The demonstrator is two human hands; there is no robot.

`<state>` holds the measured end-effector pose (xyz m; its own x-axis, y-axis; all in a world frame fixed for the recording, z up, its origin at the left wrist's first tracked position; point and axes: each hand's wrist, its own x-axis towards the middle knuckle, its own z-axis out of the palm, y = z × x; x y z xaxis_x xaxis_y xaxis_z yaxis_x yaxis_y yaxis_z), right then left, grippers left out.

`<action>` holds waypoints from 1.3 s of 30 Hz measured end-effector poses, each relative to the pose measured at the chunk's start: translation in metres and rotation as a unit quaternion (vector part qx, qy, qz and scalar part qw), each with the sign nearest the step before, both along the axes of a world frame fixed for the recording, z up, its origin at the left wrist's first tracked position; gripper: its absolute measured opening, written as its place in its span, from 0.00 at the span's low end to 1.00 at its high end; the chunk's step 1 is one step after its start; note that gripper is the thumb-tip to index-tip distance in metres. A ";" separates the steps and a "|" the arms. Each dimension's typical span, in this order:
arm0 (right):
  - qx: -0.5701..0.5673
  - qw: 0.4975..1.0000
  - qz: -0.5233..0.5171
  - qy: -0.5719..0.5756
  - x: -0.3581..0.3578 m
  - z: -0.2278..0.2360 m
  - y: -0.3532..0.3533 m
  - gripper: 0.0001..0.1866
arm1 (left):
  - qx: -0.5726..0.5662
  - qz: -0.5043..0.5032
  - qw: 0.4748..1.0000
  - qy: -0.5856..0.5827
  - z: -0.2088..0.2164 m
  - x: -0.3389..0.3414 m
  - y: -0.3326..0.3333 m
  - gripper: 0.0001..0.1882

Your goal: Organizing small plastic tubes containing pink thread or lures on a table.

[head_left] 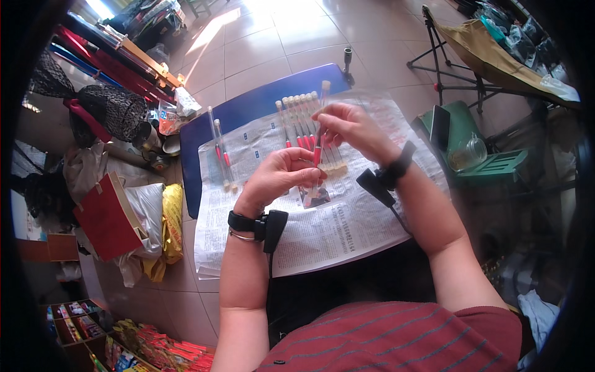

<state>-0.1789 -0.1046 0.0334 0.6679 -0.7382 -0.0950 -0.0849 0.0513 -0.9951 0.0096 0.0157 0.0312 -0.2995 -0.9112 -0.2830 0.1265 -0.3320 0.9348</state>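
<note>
Between my two hands is a slim clear tube (318, 147) with a pale cap at its upper end and a red and dark slender piece inside. My left hand (282, 173) is closed, with thumb and fingers pinching its lower part. Higher up, my right hand (352, 127) pinches the same tube between thumb and fingertips. Just behind my hands, several similar capped tubes (291, 127) lie side by side on newspaper (297, 242), each with red and dark parts showing. Left of my left hand lie two more tubes (221, 149).
The newspaper covers a blue table (198, 139). A green chair (455, 133) holding a dark phone (439, 127) and a clear jar (471, 152) stands at right, below a tan folding stand (489, 53). At left are a red box (108, 217) and a yellow bag (171, 223).
</note>
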 end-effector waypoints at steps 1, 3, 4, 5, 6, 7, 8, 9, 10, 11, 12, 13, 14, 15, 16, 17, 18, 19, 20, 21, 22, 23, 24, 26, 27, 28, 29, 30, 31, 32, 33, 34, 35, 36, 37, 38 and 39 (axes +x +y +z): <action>-0.004 1.000 0.010 -0.017 0.000 0.000 0.000 0.17 | -0.002 -0.001 1.000 -0.001 0.000 0.000 0.000 0.20; -0.002 1.000 0.002 -0.002 0.000 0.000 0.000 0.17 | -0.003 -0.002 1.000 -0.003 0.000 0.000 0.000 0.20; -0.004 1.000 0.009 -0.013 0.000 0.000 0.000 0.17 | -0.004 -0.001 1.000 -0.007 0.000 0.000 0.000 0.19; -0.008 1.000 0.010 -0.011 0.000 0.000 0.000 0.17 | -0.004 -0.004 1.000 -0.009 0.000 0.001 0.000 0.19; -0.012 1.000 0.003 0.003 0.000 0.000 0.000 0.17 | -0.005 -0.001 1.000 -0.012 0.000 0.001 0.000 0.19; -0.013 1.000 0.011 -0.008 0.000 -0.001 0.000 0.17 | -0.009 0.008 1.000 -0.009 0.000 0.001 0.000 0.18; -0.010 1.000 0.004 -0.015 -0.001 -0.001 0.000 0.17 | -0.012 0.014 1.000 -0.004 -0.001 0.001 0.000 0.17; -0.007 1.000 -0.007 -0.015 -0.001 -0.001 -0.001 0.17 | -0.013 0.017 1.000 -0.006 -0.001 0.002 0.000 0.17; -0.007 1.000 -0.002 -0.022 -0.001 -0.002 -0.002 0.17 | -0.025 0.049 0.998 -0.010 -0.001 0.003 -0.001 0.15; 0.005 0.999 -0.006 -0.038 -0.002 -0.002 -0.003 0.16 | -0.035 0.076 0.996 -0.012 -0.001 0.006 -0.001 0.14; 0.018 0.999 -0.020 -0.039 -0.003 -0.002 -0.004 0.15 | -0.036 0.080 0.996 -0.015 0.000 0.008 -0.002 0.14; 0.016 0.998 -0.010 -0.054 -0.004 -0.003 -0.004 0.15 | -0.054 0.142 0.988 -0.008 0.000 0.012 -0.002 0.12; 0.042 0.996 -0.021 -0.078 -0.006 -0.003 -0.004 0.15 | -0.069 0.198 0.978 0.002 0.000 0.015 -0.002 0.11; 0.068 0.992 -0.038 -0.096 -0.006 -0.003 -0.004 0.14 | -0.074 0.250 0.965 0.035 0.000 0.018 -0.002 0.09; 0.067 0.992 -0.033 -0.102 -0.007 -0.002 -0.005 0.14 | -0.077 0.255 0.963 0.032 0.000 0.020 -0.002 0.09; 0.111 0.983 -0.047 -0.138 -0.008 0.000 -0.007 0.15 | -0.090 0.290 0.951 0.064 -0.001 0.023 -0.002 0.09; 0.164 0.971 -0.086 -0.149 -0.008 0.001 -0.008 0.15 | -0.094 0.324 0.936 0.097 -0.002 0.026 -0.002 0.08; 0.149 0.968 -0.122 -0.159 -0.009 0.003 -0.008 0.17 | -0.107 0.324 0.934 0.103 -0.002 0.030 -0.001 0.08; 0.143 0.969 -0.105 -0.174 -0.009 0.005 -0.008 0.17 | -0.114 0.325 0.933 0.103 -0.002 0.032 0.000 0.08; 0.109 0.968 -0.152 -0.169 -0.009 0.006 -0.007 0.18 | -0.116 0.314 0.937 0.105 -0.003 0.034 0.000 0.07; 0.075 0.963 -0.199 -0.163 -0.008 0.008 -0.007 0.19 | -0.104 0.305 0.941 0.103 -0.003 0.035 0.000 0.07; 0.067 0.964 -0.201 -0.160 -0.009 0.009 -0.005 0.19 | -0.118 0.301 0.940 0.108 -0.004 0.036 -0.001 0.07; 0.067 0.964 -0.202 -0.160 -0.009 0.010 -0.004 0.19 | -0.114 0.288 0.946 0.098 -0.005 0.035 -0.002 0.06; 0.049 0.980 -0.159 -0.107 -0.010 0.011 -0.003 0.15 | -0.111 0.275 0.951 0.089 -0.005 0.035 -0.002 0.06; 0.051 0.980 -0.157 -0.107 -0.011 0.011 -0.003 0.15 | -0.113 0.290 0.943 0.113 -0.006 0.035 -0.002 0.06; 0.049 0.983 -0.141 -0.102 -0.012 0.010 -0.004 0.15 | -0.107 0.305 0.936 0.137 -0.006 0.035 -0.002 0.05; 0.053 0.985 -0.142 -0.079 -0.012 0.009 -0.005 0.14 | -0.115 0.306 0.935 0.137 -0.006 0.035 -0.002 0.05; 0.047 0.986 -0.125 -0.098 -0.013 0.008 -0.005 0.14 | -0.124 0.323 0.923 0.167 -0.005 0.036 -0.002 0.06; 0.058 0.991 -0.096 -0.075 -0.013 0.007 -0.005 0.14 | -0.123 0.343 0.911 0.195 -0.005 0.037 -0.002 0.06; 0.069 0.994 -0.075 -0.042 -0.014 0.005 -0.004 0.13 | -0.131 0.340 0.910 0.195 -0.006 0.038 -0.002 0.06; 0.093 0.994 -0.049 -0.041 -0.013 0.004 -0.005 0.13 | -0.136 0.363 0.899 0.205 -0.006 0.038 -0.002 0.06; 0.093 0.994 -0.041 -0.051 -0.013 0.004 -0.004 0.13 | -0.132 0.387 0.887 0.214 -0.006 0.038 -0.003 0.06; 0.092 0.995 -0.010 -0.039 -0.012 0.003 -0.004 0.13 | -0.142 0.385 0.887 0.214 -0.007 0.038 -0.003 0.06; 0.095 0.995 0.007 -0.005 -0.011 0.003 -0.003 0.13 | -0.141 0.394 0.883 0.212 -0.008 0.038 -0.004 0.06; 0.094 0.995 0.018 0.021 -0.009 0.003 -0.003 0.13 | -0.135 0.401 0.881 0.212 -0.009 0.038 -0.004 0.06; 0.086 0.995 0.040 -0.015 -0.009 0.004 -0.002 0.13 | -0.141 0.403 0.880 0.210 -0.010 0.037 -0.005 0.06; 0.081 0.993 0.087 0.017 -0.010 0.005 -0.001 0.14 | -0.140 0.396 0.885 0.200 -0.011 0.036 -0.006 0.07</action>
